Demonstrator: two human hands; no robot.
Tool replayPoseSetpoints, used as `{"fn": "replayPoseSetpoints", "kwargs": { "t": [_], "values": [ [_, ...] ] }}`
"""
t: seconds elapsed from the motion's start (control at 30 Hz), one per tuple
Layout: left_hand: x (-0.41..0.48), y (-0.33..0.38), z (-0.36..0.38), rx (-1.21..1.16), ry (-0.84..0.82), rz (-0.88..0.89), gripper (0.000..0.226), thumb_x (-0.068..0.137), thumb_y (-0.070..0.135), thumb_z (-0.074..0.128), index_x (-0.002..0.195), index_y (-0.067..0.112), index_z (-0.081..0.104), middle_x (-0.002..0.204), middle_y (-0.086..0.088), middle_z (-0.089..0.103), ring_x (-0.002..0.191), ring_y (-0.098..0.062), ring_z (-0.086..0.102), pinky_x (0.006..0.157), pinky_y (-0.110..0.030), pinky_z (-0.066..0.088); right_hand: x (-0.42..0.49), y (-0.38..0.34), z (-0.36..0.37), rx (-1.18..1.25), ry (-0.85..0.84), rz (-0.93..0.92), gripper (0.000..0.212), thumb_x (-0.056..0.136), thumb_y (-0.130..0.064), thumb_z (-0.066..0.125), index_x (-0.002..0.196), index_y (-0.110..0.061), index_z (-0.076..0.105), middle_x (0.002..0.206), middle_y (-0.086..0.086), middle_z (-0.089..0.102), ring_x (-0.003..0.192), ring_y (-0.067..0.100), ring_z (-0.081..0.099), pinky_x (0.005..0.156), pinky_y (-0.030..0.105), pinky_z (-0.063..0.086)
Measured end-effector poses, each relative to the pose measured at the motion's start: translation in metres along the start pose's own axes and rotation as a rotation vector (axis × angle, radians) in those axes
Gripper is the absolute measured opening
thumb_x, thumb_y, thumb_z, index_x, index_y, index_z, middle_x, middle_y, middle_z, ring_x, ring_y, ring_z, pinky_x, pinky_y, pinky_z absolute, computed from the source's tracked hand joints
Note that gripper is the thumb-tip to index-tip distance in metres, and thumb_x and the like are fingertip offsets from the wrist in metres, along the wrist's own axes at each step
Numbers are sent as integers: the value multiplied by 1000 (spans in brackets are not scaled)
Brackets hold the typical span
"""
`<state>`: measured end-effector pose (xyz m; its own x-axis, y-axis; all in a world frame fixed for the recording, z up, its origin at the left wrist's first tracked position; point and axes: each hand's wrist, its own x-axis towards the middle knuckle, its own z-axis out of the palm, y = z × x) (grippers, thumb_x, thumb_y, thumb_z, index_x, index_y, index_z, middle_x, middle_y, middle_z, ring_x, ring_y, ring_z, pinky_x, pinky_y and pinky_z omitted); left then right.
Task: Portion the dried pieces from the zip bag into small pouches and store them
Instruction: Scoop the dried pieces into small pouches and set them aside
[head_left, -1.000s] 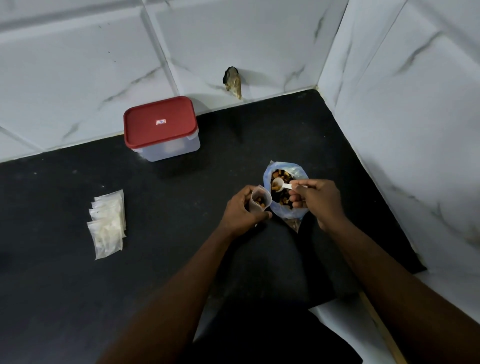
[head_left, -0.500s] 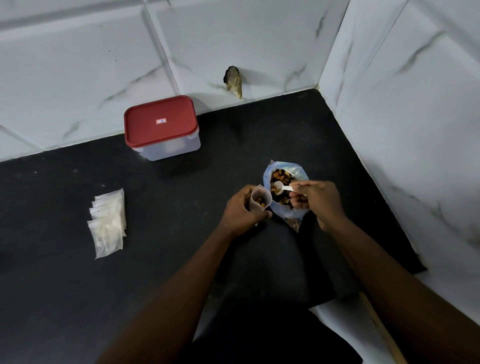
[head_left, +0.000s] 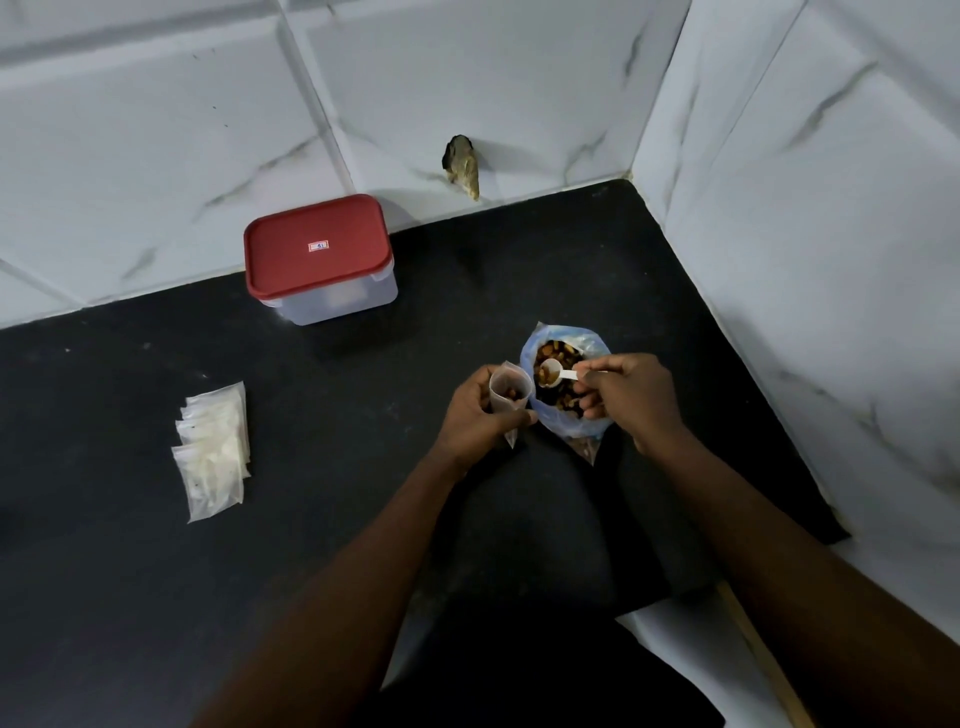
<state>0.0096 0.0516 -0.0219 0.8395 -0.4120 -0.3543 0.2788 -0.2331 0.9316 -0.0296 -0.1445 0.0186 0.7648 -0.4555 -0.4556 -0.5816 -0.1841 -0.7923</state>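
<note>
Two hands are seen above the black worktop (head_left: 337, 493). A small pouch (head_left: 510, 391) — mouth open, a few pieces inside — is clasped in the curled grip of the left hand (head_left: 475, 418). Just right of that grip, a white scoop (head_left: 554, 373) is pinched by the right hand (head_left: 631, 400) over the open zip bag (head_left: 589, 427) of dried pieces (head_left: 560, 404).

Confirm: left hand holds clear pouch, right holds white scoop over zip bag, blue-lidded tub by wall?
No: head view shows rectangular clear plastic tub has a red lid. Left hand gripping small clear pouch, right hand gripping white plastic scoop: correct.
</note>
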Motion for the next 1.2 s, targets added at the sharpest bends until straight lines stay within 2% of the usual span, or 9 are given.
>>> {"fn": "replayPoseSetpoints", "kwargs": {
  "t": [0.17,0.27,0.4,0.6,0.73,0.83,0.93,1.03,1.2],
  "values": [
    [1,-1,0,-1,3,3,49,82,-1,80,113,31,60,116,6,68,101,0,67,79,-17,55,4,4,1,158,-4,119,10,97,-14,66,101,-18,74,85,3,76,75,15,74,66,26,59],
    [1,-4,-2,57,10,43,50,80,4,83,119,26,62,117,6,68,105,-2,67,87,-23,56,5,7,-5,286,-15,174,12,98,-14,65,104,-15,75,87,6,76,75,16,73,69,29,61],
    [-1,-7,-1,109,9,74,53,79,7,84,125,23,63,120,7,69,109,-3,66,89,-25,56,1,7,-11,367,-55,177,13,98,-12,63,105,-14,74,93,10,75,78,16,71,66,28,57],
    [-4,-7,-2,137,19,94,55,77,10,86,123,29,62,122,11,67,112,1,63,83,-15,53,-7,8,-19,454,-180,148,20,98,-15,64,115,-12,73,98,9,74,83,16,70,66,28,56],
    [-4,-7,-2,145,20,100,55,77,13,88,123,28,63,124,11,67,115,-3,63,89,-21,52,-17,5,-20,466,-277,58,19,98,-15,63,113,-13,74,94,7,76,81,16,70,67,29,57],
    [-4,-9,-2,139,21,92,58,75,13,89,125,26,63,122,10,68,113,-3,64,92,-24,51,-26,4,-17,385,-332,-41,18,97,-13,64,112,-11,75,95,12,76,82,19,71,71,31,61],
    [-6,-9,-1,137,37,112,56,74,10,89,122,24,65,118,9,70,110,-1,65,92,-21,51,-26,8,-11,130,-268,-180,16,95,-15,70,109,-18,76,93,7,77,89,19,75,79,37,62],
    [-7,-8,-2,141,36,128,50,75,8,88,117,25,66,113,8,71,107,-2,67,90,-22,53,-26,14,-6,-184,-188,-369,18,89,-25,76,107,-30,78,100,-10,76,101,4,70,90,28,55],
    [-7,-7,-2,111,49,130,50,74,5,87,116,23,66,112,6,72,104,-5,68,86,-21,56,-37,17,-4,-332,-98,-633,19,91,-27,74,109,-23,77,104,-16,73,102,-7,65,92,15,50]
  ]
}}
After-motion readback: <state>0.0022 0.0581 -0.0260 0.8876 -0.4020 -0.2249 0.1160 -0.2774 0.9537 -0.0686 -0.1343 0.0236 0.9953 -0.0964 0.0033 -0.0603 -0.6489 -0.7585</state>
